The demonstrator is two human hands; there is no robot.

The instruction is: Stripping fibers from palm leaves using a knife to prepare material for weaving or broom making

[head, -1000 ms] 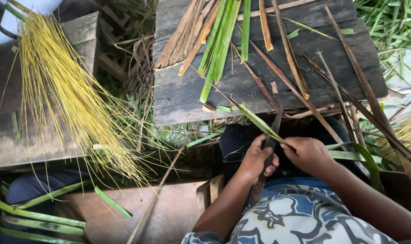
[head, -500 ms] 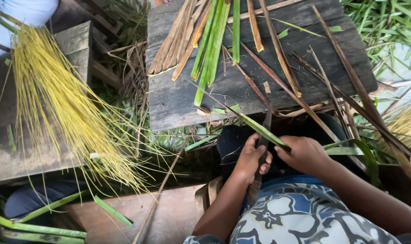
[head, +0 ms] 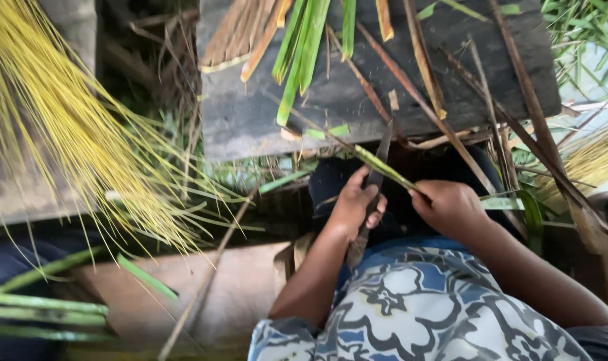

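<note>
A: What does the left hand (head: pixel 353 206) hold?
B: It is closed around a dark knife (head: pixel 374 179).
A: And the right hand (head: pixel 449 208)?
B: It grips the green leaf strip (head: pixel 383 168), which lies across the blade between both hands.

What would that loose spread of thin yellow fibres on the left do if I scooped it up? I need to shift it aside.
The yellow fibres are hair-thin and fan out unevenly, so they would probably droop and splay rather than lift as one bundle. They look very light. Many strands cross and trail off the grey board, so some would likely snag or drop.
</note>
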